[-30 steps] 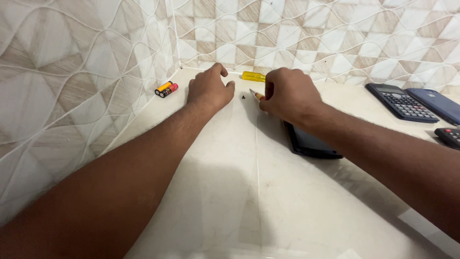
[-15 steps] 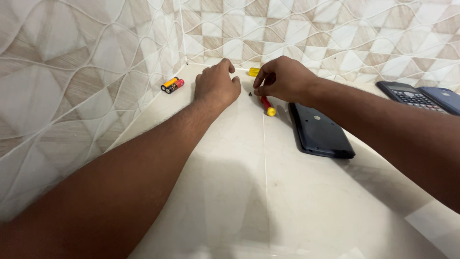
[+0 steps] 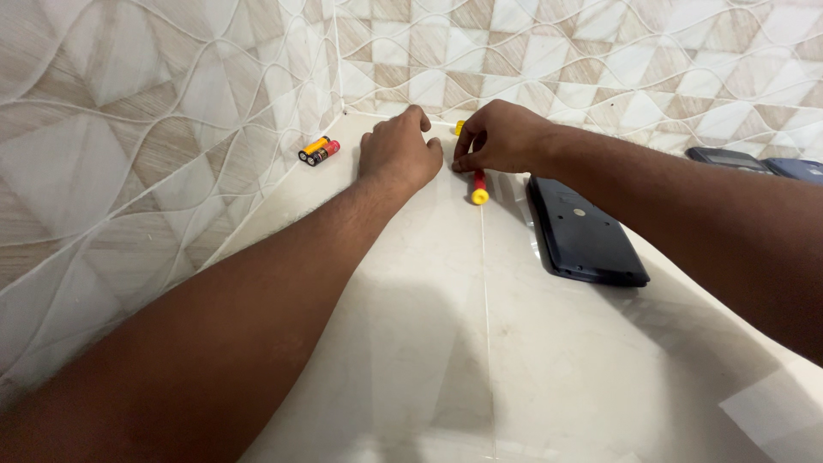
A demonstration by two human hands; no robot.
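My left hand rests palm down on the pale counter near the wall corner. Its fingers are curled, and nothing shows in them. My right hand is just to its right, almost touching it. The right fingertips are pinched on the upper end of a small red screwdriver with a yellow cap, which lies pointing towards me. A yellow object peeks out behind the right fingers, mostly hidden. A dark calculator lies back side up, just right of the screwdriver.
Two small batteries, one orange and one red, lie by the left tiled wall. At the far right edge are another dark calculator and a bluish device. Tiled walls close off the left and back of the counter.
My right hand has drawn back off the counter spot it covered, so the red screwdriver now shows below its fingers. Both hands have stayed close together near the corner.
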